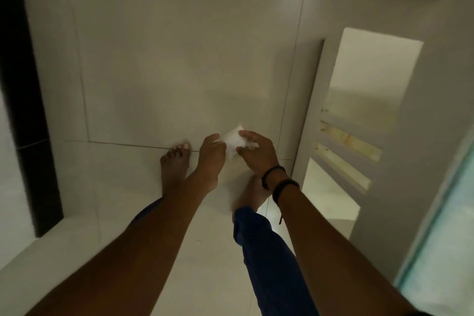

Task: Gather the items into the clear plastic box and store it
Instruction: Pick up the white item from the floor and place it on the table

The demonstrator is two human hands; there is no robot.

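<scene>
Both my arms stretch forward and down over a pale tiled floor. A small crumpled white thing (232, 142), like tissue or thin plastic, sits between my hands. My left hand (211, 151) pinches its left edge. My right hand (257, 150), with dark bands on the wrist, grips its right side with curled fingers. The clear plastic box is not in view. The picture is dim and blurred, so I cannot tell what the white thing is.
My bare feet (175, 161) stand on the glossy floor tiles (179, 59). A white wall or cabinet edge with open recesses (359, 115) rises at the right. A dark vertical strip (23, 84) runs down the left. A bluish pane (446, 238) shows at the far right.
</scene>
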